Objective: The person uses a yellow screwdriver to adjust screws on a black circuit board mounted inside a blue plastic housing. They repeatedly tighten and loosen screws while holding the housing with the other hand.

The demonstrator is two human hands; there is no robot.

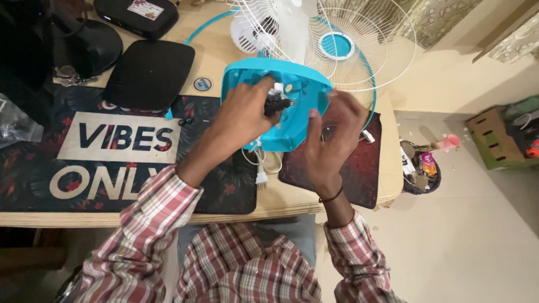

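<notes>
Wooden surface carries a tipped-up turquoise fan base; the left hand pinches a small black part inside it, the right hand steadies its rim open-fingered, so a slip could drop the part or topple the white fan cage.

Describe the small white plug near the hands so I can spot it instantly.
Start at the wooden table, then find the turquoise plastic fan base held between both hands. A thin white cord loops below it; the white two-pin plug hangs at its end, the only white item on the dark floral mat.
</notes>
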